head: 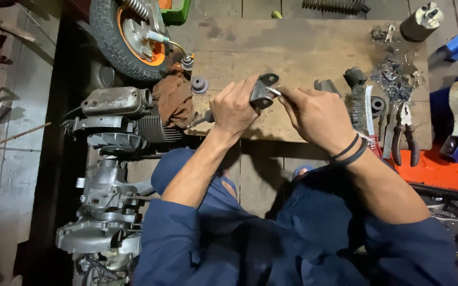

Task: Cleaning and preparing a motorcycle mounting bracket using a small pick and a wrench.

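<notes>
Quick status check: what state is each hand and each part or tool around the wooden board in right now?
left hand: closed around the black metal bracket, held above the board
right hand: pinching a small silver piece against the bracket
pliers with dark handles: lying flat, handles spread
wire brush: lying on the wooden board, untouched
brown rag: crumpled at the board's edge

Matt dark metal bracket (263, 91), worn rough wooden board (298, 47), dull grey cast-metal engine (107, 175), brown cloth rag (175, 100).

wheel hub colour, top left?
Orange, inside the black tyre of the wheel; the head view shows it.
</notes>
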